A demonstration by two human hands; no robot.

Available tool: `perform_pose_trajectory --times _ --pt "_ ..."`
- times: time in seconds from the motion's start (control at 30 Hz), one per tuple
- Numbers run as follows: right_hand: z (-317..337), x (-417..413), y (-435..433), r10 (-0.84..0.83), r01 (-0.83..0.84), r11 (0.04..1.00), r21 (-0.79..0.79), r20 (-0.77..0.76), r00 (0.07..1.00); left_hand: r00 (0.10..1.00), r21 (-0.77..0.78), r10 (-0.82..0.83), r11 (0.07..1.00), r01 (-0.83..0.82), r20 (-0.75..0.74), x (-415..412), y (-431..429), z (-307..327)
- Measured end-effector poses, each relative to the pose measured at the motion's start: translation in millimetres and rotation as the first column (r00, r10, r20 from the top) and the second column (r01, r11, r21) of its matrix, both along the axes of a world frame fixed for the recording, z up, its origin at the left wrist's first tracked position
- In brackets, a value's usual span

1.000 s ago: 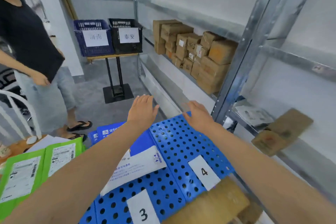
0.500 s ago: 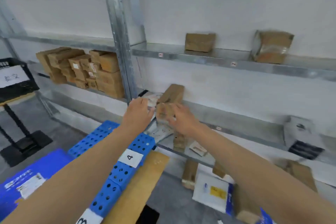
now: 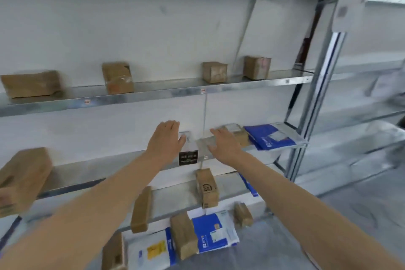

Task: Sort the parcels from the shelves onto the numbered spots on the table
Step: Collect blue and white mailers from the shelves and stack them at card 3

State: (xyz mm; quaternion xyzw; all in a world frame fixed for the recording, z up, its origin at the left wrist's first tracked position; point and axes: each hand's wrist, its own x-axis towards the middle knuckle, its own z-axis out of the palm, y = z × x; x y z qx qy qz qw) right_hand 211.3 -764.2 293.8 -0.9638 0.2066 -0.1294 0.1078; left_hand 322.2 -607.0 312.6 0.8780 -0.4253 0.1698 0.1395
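Left hand (image 3: 167, 138) and right hand (image 3: 222, 143) are extended, spread and empty, over a small parcel (image 3: 189, 151) between them; many parcels are left unsorted on the shelves (image 3: 131, 95).

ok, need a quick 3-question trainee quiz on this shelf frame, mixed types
1. True or false: both hands are empty.
2. How many brown boxes stand on the shelf above the hands? A) two B) four C) six
3. Fill in: the left hand reaches for a small white and ____ parcel.

Key
1. True: the left hand and right hand are open, fingers spread.
2. B
3. black
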Motion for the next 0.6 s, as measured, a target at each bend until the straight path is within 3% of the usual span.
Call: perform_pose_trajectory --times 0.23,0.37,0.6 --pt "13.5 -92.3 -98.5 -0.269 0.269 0.963 0.024 0.002 0.963 0.957 -0.077 -0.277 0.960 0.271 -0.084 -54.6 -136.4 7.2" --pt "8.3 -111.2 -149.4 -0.343 0.342 0.939 0.046 0.010 0.939 0.924 -0.151 -0.315 0.946 0.287 -0.215 -64.1 -197.1 1.6" --pt "5.2 -93.9 -251.4 -0.393 0.393 0.920 0.006 -0.012 0.920 0.905 -0.116 -0.369 0.929 0.352 -0.211 -38.7 -308.9 -19.1"
